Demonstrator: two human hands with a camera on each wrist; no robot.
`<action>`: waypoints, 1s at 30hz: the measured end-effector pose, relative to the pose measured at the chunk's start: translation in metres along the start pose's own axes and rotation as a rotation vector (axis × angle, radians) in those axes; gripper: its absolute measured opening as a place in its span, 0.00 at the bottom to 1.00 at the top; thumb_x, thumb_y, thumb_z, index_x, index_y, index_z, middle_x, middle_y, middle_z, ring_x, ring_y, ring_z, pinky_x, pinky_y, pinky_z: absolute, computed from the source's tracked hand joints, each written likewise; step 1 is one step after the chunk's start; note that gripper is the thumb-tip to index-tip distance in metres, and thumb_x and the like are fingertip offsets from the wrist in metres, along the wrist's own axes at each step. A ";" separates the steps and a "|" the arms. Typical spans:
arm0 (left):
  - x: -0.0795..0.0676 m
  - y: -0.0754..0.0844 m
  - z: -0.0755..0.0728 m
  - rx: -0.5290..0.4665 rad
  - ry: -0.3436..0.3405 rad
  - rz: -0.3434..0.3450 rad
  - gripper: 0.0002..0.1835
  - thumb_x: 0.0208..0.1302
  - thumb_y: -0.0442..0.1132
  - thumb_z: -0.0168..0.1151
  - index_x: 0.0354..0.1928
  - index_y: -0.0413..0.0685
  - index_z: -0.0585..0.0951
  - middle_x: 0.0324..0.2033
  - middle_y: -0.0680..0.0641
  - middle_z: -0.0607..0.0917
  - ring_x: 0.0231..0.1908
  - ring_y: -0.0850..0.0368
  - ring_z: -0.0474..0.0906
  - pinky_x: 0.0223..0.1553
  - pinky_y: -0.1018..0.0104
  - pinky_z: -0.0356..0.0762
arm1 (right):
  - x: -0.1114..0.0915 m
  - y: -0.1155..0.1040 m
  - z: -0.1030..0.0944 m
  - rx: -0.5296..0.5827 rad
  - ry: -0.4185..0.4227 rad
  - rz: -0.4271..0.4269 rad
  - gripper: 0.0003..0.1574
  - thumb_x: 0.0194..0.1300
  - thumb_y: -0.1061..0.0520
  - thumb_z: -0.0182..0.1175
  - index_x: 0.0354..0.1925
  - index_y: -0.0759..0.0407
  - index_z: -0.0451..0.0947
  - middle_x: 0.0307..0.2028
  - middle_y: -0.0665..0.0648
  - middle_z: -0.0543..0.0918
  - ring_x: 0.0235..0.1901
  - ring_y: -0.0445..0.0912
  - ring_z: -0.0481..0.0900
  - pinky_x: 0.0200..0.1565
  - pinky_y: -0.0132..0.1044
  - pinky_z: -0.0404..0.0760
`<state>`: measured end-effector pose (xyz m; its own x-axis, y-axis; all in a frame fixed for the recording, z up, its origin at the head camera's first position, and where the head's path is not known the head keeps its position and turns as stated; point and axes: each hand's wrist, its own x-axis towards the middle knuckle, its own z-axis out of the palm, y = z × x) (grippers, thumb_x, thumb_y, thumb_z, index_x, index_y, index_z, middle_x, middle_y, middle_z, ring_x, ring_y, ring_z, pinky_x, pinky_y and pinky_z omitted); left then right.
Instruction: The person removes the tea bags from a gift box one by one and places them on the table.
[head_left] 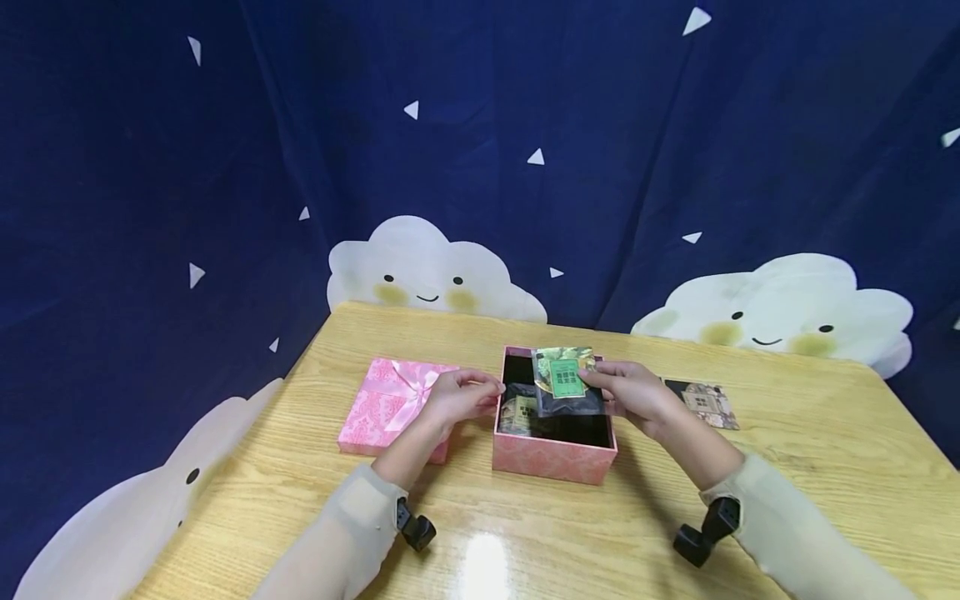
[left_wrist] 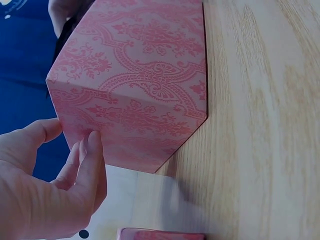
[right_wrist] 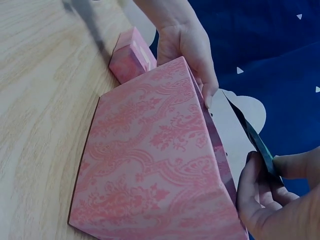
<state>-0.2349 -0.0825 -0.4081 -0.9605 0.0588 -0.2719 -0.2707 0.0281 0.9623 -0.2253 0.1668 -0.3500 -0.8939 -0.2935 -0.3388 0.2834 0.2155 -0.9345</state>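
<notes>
Right of the head frame's centre, the right hand (head_left: 636, 392) has its grip clamped on a packet (head_left: 561, 382), above the box (head_left: 551, 462); the left hand (head_left: 459, 397) pinches the box's left rim. Another packet (head_left: 523, 413) lies inside, at left. On the bench (head_left: 577, 533), a ribboned lid (head_left: 386, 402) sits farther left, a flat printed piece (head_left: 705, 402) right.

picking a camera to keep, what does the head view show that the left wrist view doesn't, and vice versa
Only head: the green rectangular label on the flat dark packet, the pale-labelled dark packet inside the pink patterned rectangular box, the flat dark-and-floral packet on the pale wooden table, and the pink ribbon bow on the pink patterned lid.

Only left wrist: the box's outer left wall.

Both: box, table, dark-blue fabric backdrop, lid (just an edge in left wrist) and left grip at the box's rim.
</notes>
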 end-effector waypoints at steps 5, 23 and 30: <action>-0.001 -0.003 -0.001 -0.009 -0.014 -0.005 0.11 0.58 0.33 0.64 0.42 0.34 0.82 0.35 0.43 0.88 0.27 0.64 0.82 0.46 0.59 0.87 | -0.003 0.000 -0.003 0.004 -0.004 -0.005 0.29 0.72 0.54 0.51 0.60 0.76 0.63 0.29 0.41 0.82 0.30 0.32 0.82 0.38 0.26 0.85; -0.002 -0.003 -0.003 -0.013 -0.010 -0.003 0.11 0.58 0.32 0.63 0.42 0.34 0.81 0.36 0.41 0.88 0.27 0.63 0.82 0.44 0.63 0.87 | -0.011 0.002 -0.019 0.054 -0.013 0.021 0.41 0.72 0.54 0.50 0.69 0.78 0.47 0.28 0.40 0.83 0.29 0.31 0.82 0.37 0.24 0.85; -0.002 0.000 -0.002 -0.018 -0.016 -0.001 0.10 0.58 0.31 0.63 0.42 0.33 0.81 0.30 0.47 0.86 0.26 0.63 0.82 0.41 0.64 0.88 | -0.018 0.005 -0.031 0.118 -0.002 0.035 0.24 0.72 0.54 0.51 0.58 0.68 0.63 0.29 0.42 0.84 0.30 0.32 0.83 0.38 0.24 0.85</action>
<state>-0.2331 -0.0849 -0.4076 -0.9591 0.0751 -0.2730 -0.2730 0.0107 0.9619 -0.2183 0.2020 -0.3449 -0.8821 -0.2895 -0.3717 0.3535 0.1149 -0.9284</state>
